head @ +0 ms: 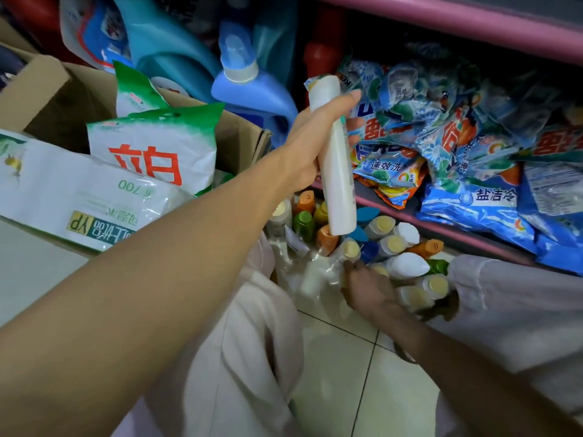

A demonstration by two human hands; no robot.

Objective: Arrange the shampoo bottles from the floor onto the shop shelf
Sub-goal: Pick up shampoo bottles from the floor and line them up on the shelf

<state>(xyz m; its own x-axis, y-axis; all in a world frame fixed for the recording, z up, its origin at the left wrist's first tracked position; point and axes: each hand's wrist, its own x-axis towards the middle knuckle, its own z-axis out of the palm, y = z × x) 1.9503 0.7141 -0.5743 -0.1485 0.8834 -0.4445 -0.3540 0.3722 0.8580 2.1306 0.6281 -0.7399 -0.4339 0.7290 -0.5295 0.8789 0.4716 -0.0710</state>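
My left hand point(310, 143) grips a tall white shampoo bottle point(336, 171) and holds it upright in front of the pink shop shelf point(448, 230). Below it, several small shampoo bottles point(391, 244) with cream, white, orange, green and blue caps stand packed together on the floor, some in clear plastic wrap point(310, 272). My right hand point(367, 287) reaches down among these bottles, fingers on a cream-capped one point(350, 249); whether it grips it is hidden.
Blue and orange detergent packets point(448, 127) fill the shelf. A cardboard box point(53, 99) at left holds green-and-white powder bags point(154, 149). A blue detergent jug point(249, 89) stands behind. My knees in pale trousers point(239, 342) flank the white tiled floor point(340, 357).
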